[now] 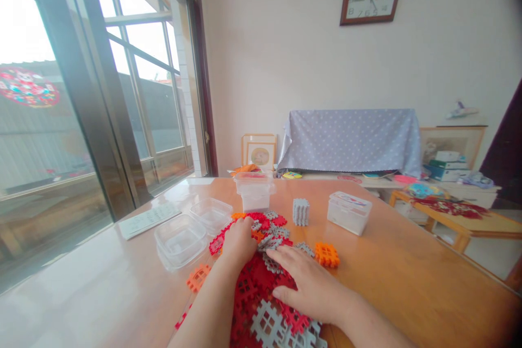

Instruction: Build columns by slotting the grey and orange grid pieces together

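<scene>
On the table, under and between both hands: a heap of toy tiles, red, grey and some orange, with toothed edges.
Left hand: fingers curled down over the heap's far left part; whether they have hold of a tile, I cannot tell.
Right hand: palm down, low over the heap's right side, spread loosely with the thumb well apart from the fingers, holding nothing that shows.
Grey tile: between the hands, just beside the right fingertips; contact is unclear.
Hidden parts: the left fingertips are hard to make out, the left forearm covers one side of the heap, and the bottom edge cuts off its near end.
Heap's long axis: away from the person, towards the stacked tubs; single tiles face mixed ways.
Grey stack: upright, beyond the right hand.
Orange stack: near the right hand's fingers, on their right.
</scene>
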### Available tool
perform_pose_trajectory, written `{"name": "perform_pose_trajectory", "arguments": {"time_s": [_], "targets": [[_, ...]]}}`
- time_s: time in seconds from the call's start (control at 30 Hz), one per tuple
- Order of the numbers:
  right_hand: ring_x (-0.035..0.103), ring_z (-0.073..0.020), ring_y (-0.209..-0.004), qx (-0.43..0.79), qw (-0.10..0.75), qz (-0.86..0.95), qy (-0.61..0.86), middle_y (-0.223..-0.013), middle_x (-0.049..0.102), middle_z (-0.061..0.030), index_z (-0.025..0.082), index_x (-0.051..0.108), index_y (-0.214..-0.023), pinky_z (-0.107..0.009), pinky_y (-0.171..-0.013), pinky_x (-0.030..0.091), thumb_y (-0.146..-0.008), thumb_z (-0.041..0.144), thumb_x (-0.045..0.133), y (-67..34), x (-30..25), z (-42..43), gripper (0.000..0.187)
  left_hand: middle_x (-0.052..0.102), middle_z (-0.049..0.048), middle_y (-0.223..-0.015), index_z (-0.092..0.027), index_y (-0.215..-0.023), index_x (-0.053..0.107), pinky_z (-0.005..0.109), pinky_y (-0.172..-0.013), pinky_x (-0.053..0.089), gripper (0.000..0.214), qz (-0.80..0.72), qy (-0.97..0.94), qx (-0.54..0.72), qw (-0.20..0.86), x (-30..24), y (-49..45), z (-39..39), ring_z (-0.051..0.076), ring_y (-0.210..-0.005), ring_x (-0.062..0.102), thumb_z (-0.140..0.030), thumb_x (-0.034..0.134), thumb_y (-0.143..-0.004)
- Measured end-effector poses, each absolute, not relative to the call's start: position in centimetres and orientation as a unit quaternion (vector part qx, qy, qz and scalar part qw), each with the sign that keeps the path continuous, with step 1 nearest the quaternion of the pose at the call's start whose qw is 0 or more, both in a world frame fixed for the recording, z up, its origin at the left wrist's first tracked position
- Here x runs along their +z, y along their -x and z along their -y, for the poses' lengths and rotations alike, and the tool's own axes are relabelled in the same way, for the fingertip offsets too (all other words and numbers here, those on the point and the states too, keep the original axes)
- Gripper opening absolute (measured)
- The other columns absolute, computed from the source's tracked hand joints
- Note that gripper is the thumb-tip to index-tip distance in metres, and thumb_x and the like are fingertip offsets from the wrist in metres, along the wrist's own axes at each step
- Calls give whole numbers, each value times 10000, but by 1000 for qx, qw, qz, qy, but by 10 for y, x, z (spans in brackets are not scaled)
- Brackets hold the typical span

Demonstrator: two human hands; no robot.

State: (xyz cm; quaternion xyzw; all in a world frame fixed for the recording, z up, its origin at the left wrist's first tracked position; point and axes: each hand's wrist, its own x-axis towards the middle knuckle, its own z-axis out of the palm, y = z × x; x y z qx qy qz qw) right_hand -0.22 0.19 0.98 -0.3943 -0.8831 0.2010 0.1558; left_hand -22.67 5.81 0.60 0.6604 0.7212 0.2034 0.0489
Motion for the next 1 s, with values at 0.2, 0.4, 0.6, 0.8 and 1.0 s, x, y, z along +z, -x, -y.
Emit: {"name": "perform_pose_trajectory", "arguments": {"time_s": [0.2,0.4,0.6,0.8,1.0], "targets": [[313,-275,-1512,212,146,883,393,-1647,341,-49,365,355,-1568,-466,-1236,256,-871,464,648,1,9,-4,762,687,74,-1014,-204,-1010,653,295,-813,452,305,-687,-660,301,28,12,230,-59,207,-937,632,-71,535,-762],[462,-311,-1402,195,243,871,379,-1499,546,-91,286,609,-1385,-492,-1180,328,-875,433,659,5,8,-7,533,638,22,-829,-214,-911,666,287,-749,440,167,-618,-630,461,87,21,224,-58,184,-826,594,-175,554,-794],[695,-241,-862,410,440,670,435,-919,726,-50,237,630,-998,-376,-760,538,-934,619,541,4,14,-12,398,602,4,-805,-214,-885,635,276,-713,432,114,-525,-669,505,147,33,196,-39,160,-759,554,-192,551,-811],[708,-226,-787,640,491,484,340,-848,737,-37,223,622,-1030,-355,-725,530,-909,634,590,3,17,-15,429,594,35,-922,-226,-903,625,283,-782,437,198,-457,-770,436,94,41,165,-17,187,-895,574,-93,536,-787],[678,-192,-704,628,509,460,368,-819,733,-30,209,641,-922,-285,-633,470,-872,519,644,-4,13,-22,314,609,55,-985,-238,-957,665,304,-822,447,212,-439,-802,392,107,42,155,-9,211,-940,588,-127,581,-797]]}}
